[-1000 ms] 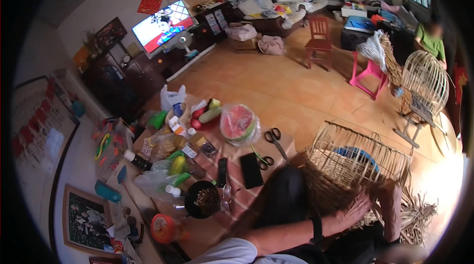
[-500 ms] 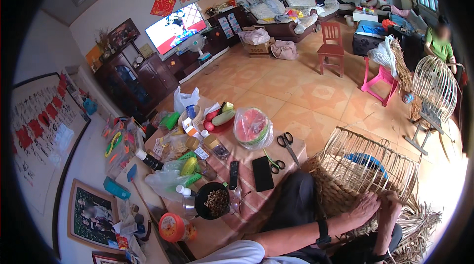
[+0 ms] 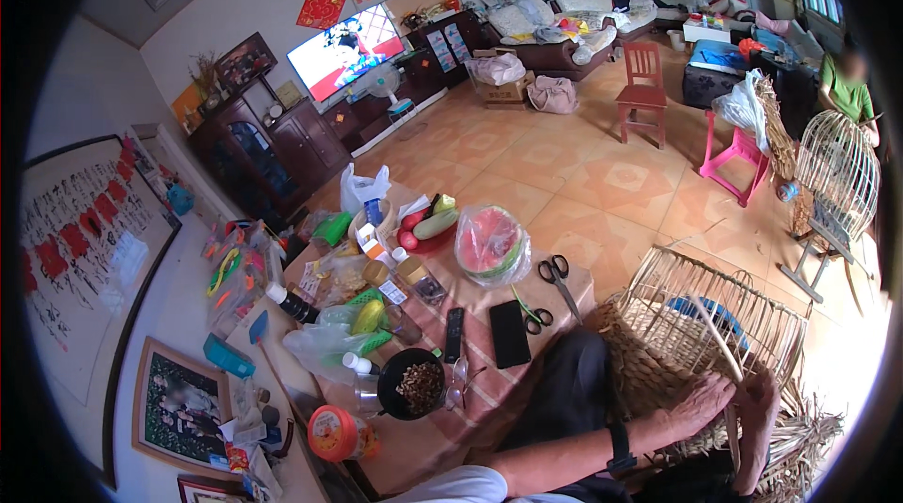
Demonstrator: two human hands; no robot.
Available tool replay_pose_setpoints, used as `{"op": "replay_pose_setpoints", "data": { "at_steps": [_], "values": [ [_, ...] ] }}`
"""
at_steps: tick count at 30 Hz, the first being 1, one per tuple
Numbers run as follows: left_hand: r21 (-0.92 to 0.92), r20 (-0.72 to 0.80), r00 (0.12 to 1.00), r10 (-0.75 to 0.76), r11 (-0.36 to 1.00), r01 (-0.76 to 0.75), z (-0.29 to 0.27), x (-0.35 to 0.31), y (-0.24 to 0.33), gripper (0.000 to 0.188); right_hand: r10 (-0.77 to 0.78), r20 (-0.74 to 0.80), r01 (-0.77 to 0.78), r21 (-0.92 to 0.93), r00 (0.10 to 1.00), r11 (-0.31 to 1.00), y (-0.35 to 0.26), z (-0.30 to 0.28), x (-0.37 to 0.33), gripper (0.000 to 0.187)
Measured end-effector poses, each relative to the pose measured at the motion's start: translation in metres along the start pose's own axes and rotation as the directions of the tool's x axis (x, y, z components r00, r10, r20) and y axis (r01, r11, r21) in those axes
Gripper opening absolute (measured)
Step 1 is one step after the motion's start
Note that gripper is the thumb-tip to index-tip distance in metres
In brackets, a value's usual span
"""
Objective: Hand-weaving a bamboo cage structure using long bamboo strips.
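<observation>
A half-woven straw basket (image 3: 649, 345) with bare upright stakes leans beside my knee at the lower right. Its lower wall is braided, and something blue (image 3: 712, 315) lies inside. My left hand (image 3: 704, 402) is closed at the near side of the weave, its fingertips bent and partly hidden. Close beside it, my right hand (image 3: 756, 409) is closed around a pale flat straw strand (image 3: 715, 334). The strand slants up across the stakes, and a lower length hangs between my hands. Loose straw (image 3: 804, 442) is heaped beyond my right hand.
To the left, a crowded table (image 3: 555, 310) holds scissors (image 3: 562, 289), a phone (image 3: 510, 334), wrapped watermelon (image 3: 492, 244) and a black bowl (image 3: 411, 384). A red chair (image 3: 641, 94) and pink stool (image 3: 732, 169) stand farther off. A person in green (image 3: 847, 89) sits near another basket frame (image 3: 837, 165).
A straw strand now stands up over the stakes between my hands. My right hand has shifted slightly right and down, away from the left. The whole view has shifted a little.
</observation>
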State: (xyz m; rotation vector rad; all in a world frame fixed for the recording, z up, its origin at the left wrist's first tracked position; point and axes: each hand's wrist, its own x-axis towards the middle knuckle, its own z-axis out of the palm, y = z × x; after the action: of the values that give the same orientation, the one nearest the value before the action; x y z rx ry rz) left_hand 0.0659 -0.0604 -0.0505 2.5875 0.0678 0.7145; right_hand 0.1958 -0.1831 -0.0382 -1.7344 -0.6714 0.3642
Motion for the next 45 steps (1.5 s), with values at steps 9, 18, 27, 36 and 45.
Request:
{"op": "replay_pose_setpoints", "data": {
  "at_steps": [9,18,27,36,45],
  "values": [
    [0.079,-0.129,0.991,-0.030,0.996,0.041,0.028,0.000,-0.005,0.042,0.355,-0.243,-0.059,0.747,0.903,0.663,-0.022,0.019,-0.051,0.013],
    [-0.123,0.401,0.913,-0.072,0.984,0.131,-0.020,0.033,0.003,0.015,-0.084,0.020,0.085,-0.068,0.996,0.994,-0.036,0.003,-0.030,0.027],
    [-0.010,-0.042,0.981,-0.187,0.982,0.187,0.010,0.014,0.013,0.020,0.312,-0.080,-0.185,0.658,0.947,0.730,0.016,-0.001,-0.048,0.025],
    [-0.028,-0.033,0.967,-0.253,0.967,0.252,0.023,0.016,0.007,0.013,0.303,-0.065,-0.252,0.408,0.951,0.877,-0.002,-0.006,-0.047,0.044],
    [-0.180,-0.046,0.966,-0.253,0.954,0.241,0.013,0.022,0.013,0.014,0.408,-0.314,-0.039,0.750,0.857,0.660,0.008,-0.012,-0.049,0.021]
  ]
}}
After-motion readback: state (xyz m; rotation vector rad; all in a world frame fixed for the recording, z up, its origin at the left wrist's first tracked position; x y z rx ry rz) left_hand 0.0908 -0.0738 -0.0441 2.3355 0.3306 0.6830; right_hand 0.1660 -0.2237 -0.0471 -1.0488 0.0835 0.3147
